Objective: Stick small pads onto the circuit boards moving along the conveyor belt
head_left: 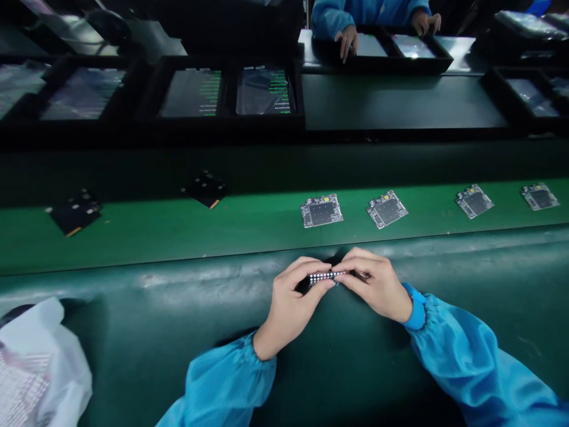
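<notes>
Between both hands, above the near edge of the green mat, is a small dark piece with rows of white dots (322, 277). My left hand (293, 299) pinches its left end between thumb and fingers. At the right end, my right hand (373, 281) has thumb and fingertips closed on the same piece. Its underside and edges are partly hidden by the fingers. Just beyond the hands, a circuit board (322, 211) lies flat on the green strip, with another board (386, 209) to its right.
Two more boards lie at right (474, 201); two dark boards (74, 213) lie at left. A white bag (66, 367) stands at the lower left. Black trays (226, 121) line the back. Across the bench, a person's hands touch a tray (400, 64).
</notes>
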A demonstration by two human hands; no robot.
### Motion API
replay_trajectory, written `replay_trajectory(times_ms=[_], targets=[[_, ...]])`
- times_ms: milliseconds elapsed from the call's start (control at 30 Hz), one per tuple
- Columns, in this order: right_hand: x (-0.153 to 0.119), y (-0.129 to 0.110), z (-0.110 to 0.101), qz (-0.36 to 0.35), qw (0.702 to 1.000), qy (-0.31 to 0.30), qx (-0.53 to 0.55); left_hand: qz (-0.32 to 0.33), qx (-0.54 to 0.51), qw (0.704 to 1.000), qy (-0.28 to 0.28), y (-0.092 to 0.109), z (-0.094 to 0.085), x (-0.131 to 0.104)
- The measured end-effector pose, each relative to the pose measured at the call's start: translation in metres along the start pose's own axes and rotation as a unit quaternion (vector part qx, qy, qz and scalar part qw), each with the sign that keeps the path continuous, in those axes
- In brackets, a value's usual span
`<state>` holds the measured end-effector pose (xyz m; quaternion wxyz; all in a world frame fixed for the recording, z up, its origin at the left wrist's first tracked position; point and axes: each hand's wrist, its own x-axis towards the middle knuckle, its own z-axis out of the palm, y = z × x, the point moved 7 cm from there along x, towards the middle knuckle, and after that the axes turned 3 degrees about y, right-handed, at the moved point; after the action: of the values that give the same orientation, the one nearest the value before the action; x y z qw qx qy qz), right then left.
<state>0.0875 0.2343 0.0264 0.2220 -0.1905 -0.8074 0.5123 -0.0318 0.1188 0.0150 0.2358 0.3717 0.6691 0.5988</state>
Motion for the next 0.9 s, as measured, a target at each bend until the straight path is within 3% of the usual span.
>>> replay_trajectory(times_ms=[267,467,567,667,767,900], targets=[[-0.001,-0.002,0.001,0.020,1.000,0.002,0.002,-0.024,-0.014,1.000,0.014,-0.004,-0.001,0.001],[0.011,0.003,-0.041,0.034,0.998,0.042,0.043,-0.028,0.020,0.998,0.049,-0.008,-0.007,0.001],[0.017,0.014,-0.053,0.109,0.992,0.032,0.049,-0.030,0.023,0.998,0.055,-0.009,-0.007,0.001],[0.016,0.025,-0.048,0.191,0.967,-0.007,0.168,-0.028,0.022,0.998,0.058,-0.010,-0.008,0.001],[0.017,0.025,-0.041,0.188,0.952,0.000,0.241,-0.027,0.022,0.998,0.060,-0.010,-0.008,0.002],[0.017,0.020,-0.033,0.173,0.954,0.013,0.243,-0.031,0.029,0.997,0.063,-0.009,-0.010,0.002]])
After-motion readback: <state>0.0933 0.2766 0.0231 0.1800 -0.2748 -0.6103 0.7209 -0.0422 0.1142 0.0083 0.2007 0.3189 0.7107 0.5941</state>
